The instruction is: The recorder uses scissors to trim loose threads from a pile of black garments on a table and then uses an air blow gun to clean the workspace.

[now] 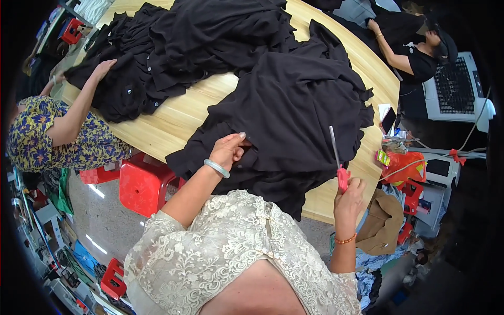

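Left hand (227, 151): fingers bent, touching near-left part of black garment (299, 110); whether pinching it, cannot tell. Right hand (350, 197): fingers clenched round red-handled tool (343, 181). Surface (173, 128): pale wood-grain, under garment

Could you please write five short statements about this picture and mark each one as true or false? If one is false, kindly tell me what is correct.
1. The right hand holds a red-handled tool. True.
2. The left hand holds a bottle. False: the left hand is at the black cloth.
3. A pale bangle is on the left wrist. True.
4. The stool near the left forearm is blue. False: the stool is red.
5. The table is black. False: the table is pale, with wood grain.
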{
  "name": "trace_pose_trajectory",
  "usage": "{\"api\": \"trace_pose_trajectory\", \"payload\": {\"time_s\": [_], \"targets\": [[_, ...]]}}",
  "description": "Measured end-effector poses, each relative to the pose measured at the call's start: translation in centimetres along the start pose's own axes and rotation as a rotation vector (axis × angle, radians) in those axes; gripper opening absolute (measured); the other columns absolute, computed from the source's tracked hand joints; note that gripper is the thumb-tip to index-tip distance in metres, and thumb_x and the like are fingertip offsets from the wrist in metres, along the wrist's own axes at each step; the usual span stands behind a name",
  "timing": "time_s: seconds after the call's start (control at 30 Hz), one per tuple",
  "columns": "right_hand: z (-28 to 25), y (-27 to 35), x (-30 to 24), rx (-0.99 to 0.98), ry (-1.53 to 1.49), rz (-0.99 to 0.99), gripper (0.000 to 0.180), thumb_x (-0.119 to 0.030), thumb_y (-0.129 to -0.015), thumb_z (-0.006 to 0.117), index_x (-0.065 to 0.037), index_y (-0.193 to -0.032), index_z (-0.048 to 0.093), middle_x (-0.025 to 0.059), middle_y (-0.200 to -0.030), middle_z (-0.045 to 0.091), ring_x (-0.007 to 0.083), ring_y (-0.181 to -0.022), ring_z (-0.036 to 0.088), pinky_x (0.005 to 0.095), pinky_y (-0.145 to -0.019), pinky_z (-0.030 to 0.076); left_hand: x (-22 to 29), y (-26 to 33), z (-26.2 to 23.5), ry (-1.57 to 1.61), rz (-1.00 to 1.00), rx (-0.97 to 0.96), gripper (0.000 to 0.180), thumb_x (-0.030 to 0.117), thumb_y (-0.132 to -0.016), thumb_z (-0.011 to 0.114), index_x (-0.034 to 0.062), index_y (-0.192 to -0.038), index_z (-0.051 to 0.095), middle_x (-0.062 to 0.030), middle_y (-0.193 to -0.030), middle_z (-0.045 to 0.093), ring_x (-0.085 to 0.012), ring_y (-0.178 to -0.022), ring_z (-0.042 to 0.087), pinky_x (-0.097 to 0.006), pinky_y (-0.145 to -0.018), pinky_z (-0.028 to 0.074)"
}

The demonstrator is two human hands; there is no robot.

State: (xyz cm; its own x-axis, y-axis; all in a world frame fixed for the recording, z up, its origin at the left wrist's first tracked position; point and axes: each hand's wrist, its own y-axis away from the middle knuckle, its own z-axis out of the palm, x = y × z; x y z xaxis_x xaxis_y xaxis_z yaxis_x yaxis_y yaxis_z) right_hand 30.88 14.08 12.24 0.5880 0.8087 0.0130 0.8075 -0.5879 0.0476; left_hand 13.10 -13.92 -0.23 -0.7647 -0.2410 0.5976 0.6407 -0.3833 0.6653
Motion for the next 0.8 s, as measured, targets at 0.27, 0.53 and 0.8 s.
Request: {"api": "trace_pose_trajectory", "payload": {"time_s": [0.27,0.53,0.8], "targets": [[0.2,1.6,-4.9,-0.065,-0.475,-0.506,0.026,-0.006,-0.078,0.070,-0.004,-0.103,0.063,0.0132,-0.088,0.064,0.0330,-0.086,0.058,0.0413,-0.075,0.047,0.5,-0.6,0.4,0.248,-0.088,-0.127,0.012,0.012,-0.092,0.065,0.0033,-0.088,0.057,-0.0122,-0.090,0.065,-0.0274,-0.085,0.070,-0.033,-0.072,0.060],[0.7,1.9,-7.3,-0.495,-0.352,-0.431,0.022,-0.023,-0.086,0.066,-0.003,-0.091,0.058,0.0213,-0.069,0.062,0.0387,-0.069,0.062,0.0467,-0.063,0.047,-0.4,-0.9,0.0,0.265,0.037,-0.123,0.012,0.008,-0.093,0.061,0.0016,-0.085,0.055,-0.0137,-0.089,0.064,-0.0328,-0.092,0.069,-0.040,-0.084,0.060],[0.3,1.5,-8.4,-0.517,-0.445,-0.409,0.022,-0.023,-0.087,0.065,-0.006,-0.099,0.060,0.0198,-0.077,0.064,0.0383,-0.076,0.063,0.0463,-0.069,0.049,-0.8,-0.3,-1.1,0.003,0.110,0.007,0.012,0.017,-0.091,0.067,0.0067,-0.085,0.065,0.0025,-0.080,0.064,-0.0060,-0.071,0.056,-0.020,-0.065,0.044]]}}
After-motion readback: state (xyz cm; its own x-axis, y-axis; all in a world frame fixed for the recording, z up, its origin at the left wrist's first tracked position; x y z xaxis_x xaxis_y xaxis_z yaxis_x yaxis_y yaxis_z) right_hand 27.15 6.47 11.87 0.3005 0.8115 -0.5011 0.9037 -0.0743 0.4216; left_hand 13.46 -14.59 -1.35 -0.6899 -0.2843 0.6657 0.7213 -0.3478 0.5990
